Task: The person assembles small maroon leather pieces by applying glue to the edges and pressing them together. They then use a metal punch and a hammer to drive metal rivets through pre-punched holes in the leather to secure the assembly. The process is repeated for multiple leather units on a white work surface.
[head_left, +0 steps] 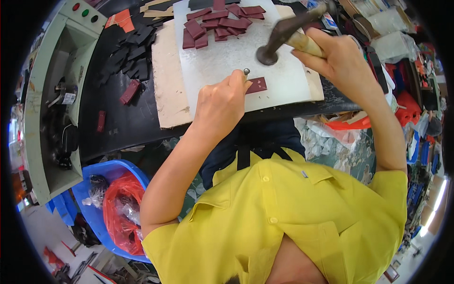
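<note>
My left hand [217, 102] is closed around a metal punch [246, 71], whose round top shows above the fingers. Just under that hand a burgundy leather-like strip [258, 85] with small marks or holes lies on the white board [279, 85]. The punch's lower tip is hidden by my fingers. My right hand [344, 59] grips the pale handle of a hammer [283, 34]. Its dark head is in the air, with the round face over the board, right of the punch and apart from it. Across the board's far part lie several burgundy pieces [217, 22] in a loose heap.
Black pieces [130, 54] are heaped on the dark table [142, 132], with burgundy stacks [129, 92] near them. A tan sheet [168, 94] lies beneath the board. At left stand a pale green metal cabinet [35, 113] and a blue tub [90, 208] with red plastic bags.
</note>
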A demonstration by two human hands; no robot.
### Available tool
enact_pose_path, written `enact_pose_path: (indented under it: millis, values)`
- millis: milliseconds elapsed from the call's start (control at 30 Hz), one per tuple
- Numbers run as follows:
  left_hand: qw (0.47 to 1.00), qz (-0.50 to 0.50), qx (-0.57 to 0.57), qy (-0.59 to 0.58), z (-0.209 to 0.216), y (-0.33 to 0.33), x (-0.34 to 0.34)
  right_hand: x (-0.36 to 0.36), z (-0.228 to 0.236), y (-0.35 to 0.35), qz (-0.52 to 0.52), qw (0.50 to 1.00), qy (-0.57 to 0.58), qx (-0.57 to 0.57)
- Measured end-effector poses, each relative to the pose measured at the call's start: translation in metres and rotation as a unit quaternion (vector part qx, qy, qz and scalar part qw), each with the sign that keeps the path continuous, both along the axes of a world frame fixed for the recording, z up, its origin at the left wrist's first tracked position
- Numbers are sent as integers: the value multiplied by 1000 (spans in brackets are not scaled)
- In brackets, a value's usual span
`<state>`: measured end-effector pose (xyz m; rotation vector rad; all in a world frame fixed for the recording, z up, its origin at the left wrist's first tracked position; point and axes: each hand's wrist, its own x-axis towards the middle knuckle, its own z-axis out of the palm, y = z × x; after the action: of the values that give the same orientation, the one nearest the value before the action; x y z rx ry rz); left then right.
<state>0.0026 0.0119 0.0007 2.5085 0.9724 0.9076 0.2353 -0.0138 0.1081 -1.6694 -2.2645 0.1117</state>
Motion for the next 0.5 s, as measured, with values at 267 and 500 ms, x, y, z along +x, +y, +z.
enact_pose_path:
  millis: [267, 500]
  values:
    - [999, -30, -12, -43, 0, 2, -1, -6, -56, -18, 8, 998, -44, -54]
    - [987, 23, -116, -106, 5, 4, -11, -7, -55, -16, 27, 996, -50, -63]
